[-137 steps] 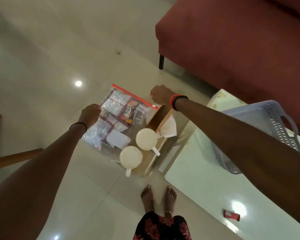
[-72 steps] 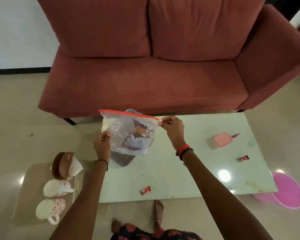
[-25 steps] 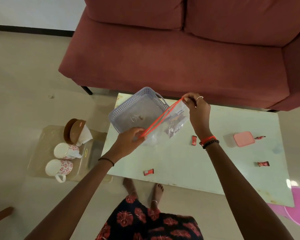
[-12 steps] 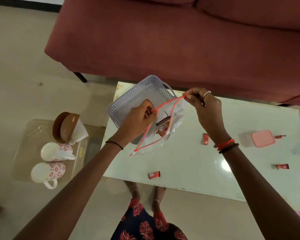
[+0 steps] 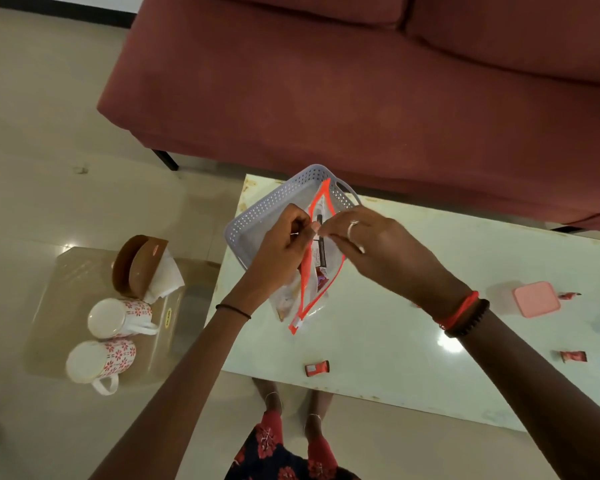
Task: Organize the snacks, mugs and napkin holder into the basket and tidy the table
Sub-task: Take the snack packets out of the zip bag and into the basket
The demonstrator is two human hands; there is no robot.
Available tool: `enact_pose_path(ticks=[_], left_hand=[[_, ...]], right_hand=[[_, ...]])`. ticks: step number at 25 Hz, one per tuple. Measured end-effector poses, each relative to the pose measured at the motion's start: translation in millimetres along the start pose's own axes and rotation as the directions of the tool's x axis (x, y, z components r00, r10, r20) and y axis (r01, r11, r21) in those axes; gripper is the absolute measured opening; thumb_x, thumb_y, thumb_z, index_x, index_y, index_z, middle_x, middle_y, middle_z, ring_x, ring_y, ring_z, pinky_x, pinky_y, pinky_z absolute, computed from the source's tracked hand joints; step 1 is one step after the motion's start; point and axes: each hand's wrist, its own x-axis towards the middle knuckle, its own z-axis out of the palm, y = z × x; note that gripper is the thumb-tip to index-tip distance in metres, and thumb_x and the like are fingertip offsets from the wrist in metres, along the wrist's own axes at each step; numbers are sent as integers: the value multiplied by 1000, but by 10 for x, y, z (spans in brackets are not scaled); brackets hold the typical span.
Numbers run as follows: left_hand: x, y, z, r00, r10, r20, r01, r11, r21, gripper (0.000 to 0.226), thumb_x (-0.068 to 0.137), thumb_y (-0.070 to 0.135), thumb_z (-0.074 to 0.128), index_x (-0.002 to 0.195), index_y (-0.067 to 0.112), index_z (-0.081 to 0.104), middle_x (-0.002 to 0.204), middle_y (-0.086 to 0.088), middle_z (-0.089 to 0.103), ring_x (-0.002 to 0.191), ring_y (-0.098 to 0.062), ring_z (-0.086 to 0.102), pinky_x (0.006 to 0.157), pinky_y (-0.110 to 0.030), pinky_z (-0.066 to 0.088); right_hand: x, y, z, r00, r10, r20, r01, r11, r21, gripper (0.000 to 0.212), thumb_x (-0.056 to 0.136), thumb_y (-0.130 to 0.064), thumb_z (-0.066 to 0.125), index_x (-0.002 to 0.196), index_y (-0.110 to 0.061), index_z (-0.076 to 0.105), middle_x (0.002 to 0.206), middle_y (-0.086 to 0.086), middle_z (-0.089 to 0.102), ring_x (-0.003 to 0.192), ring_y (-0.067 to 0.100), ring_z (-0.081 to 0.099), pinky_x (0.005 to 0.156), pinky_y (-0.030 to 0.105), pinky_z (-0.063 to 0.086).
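A clear zip bag (image 5: 317,271) with an orange-red rim holds snack packets and hangs over the table's left end, mouth up. My left hand (image 5: 284,244) pinches its left rim and my right hand (image 5: 368,247) pinches the right rim, pulling the mouth apart. Behind the bag stands the lavender perforated basket (image 5: 264,213) on the white table (image 5: 413,341). Loose red snack packets lie on the table, one near the front edge (image 5: 317,368) and one at the right (image 5: 573,356). Two flowered mugs (image 5: 118,317) (image 5: 97,363) and a brown napkin holder (image 5: 141,265) sit on a low glass side table.
A dark red sofa (image 5: 361,81) runs along the far side of the table. A pink lidded box (image 5: 536,299) and another small red packet (image 5: 568,295) lie at the table's right. The glass side table (image 5: 49,306) stands on the tiled floor at the left. My feet show below the table edge.
My two hands have come closer together over the bag, now gripping opposite sides of its rim, and the mouth has opened wider. The bag has turned so its rim runs front to back.
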Motion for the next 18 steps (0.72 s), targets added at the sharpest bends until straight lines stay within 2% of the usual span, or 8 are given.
enact_pose_path(ticks=[2,3,6,9,11,13,16,18], left_hand=[[16,-7,-95,999,-26,-36,24,999,-37,10,94,6,48,85,10,47,68,7,51,58,4,55,54,-5,43],[26,-11,-151,998,-43,-54,40,998,-56,12,95,5,47,84,11,47,66,6,51,54,5,54,52,-6,42],[30,-38,-308,994,-82,-72,78,996,-54,9,96,10,47,87,9,47,65,6,48,49,5,51,50,-7,39],[0,-34,-354,996,-42,-81,40,999,-21,9,95,10,48,87,8,45,66,8,49,54,8,52,54,-5,39],[-17,-29,-338,995,-35,-95,34,999,-11,10,95,12,48,86,9,44,66,9,49,55,8,54,55,-6,41],[-21,-40,-343,991,-54,-126,50,998,-33,11,96,13,47,87,8,44,65,8,49,53,5,55,53,-7,41],[-2,-76,-380,982,-88,-165,84,996,-26,11,96,15,47,89,7,45,66,4,49,56,-6,54,52,-6,41],[25,-93,-394,979,-95,-182,99,995,13,10,96,16,48,90,8,45,69,1,48,60,-10,51,53,-5,42]], right_hand=[[256,-57,169,934,-13,356,63,989,-130,24,93,-7,51,112,-9,64,109,10,66,101,25,61,84,37,52],[379,-60,242,892,-15,451,109,977,-182,26,93,-7,49,116,-10,61,111,11,63,100,26,61,81,38,53],[621,-33,429,804,-25,594,249,921,-299,45,92,-8,49,136,-15,46,129,12,52,108,28,57,70,33,49],[726,-17,621,671,73,738,376,825,-423,56,91,-14,54,143,-24,35,140,13,44,125,32,45,90,38,46],[756,-71,736,615,140,776,386,805,-451,52,92,-15,53,141,-23,37,141,12,42,127,32,42,94,38,43],[770,-107,810,654,136,744,333,831,-445,39,95,-15,47,134,-15,46,137,13,47,123,33,45,87,36,44],[744,-138,832,713,5,701,430,787,-442,31,92,-4,51,122,-12,56,129,12,51,112,33,52,67,33,40],[741,-126,791,761,-39,648,396,819,-416,28,92,0,48,117,-9,57,123,12,55,103,33,55,63,31,36]])
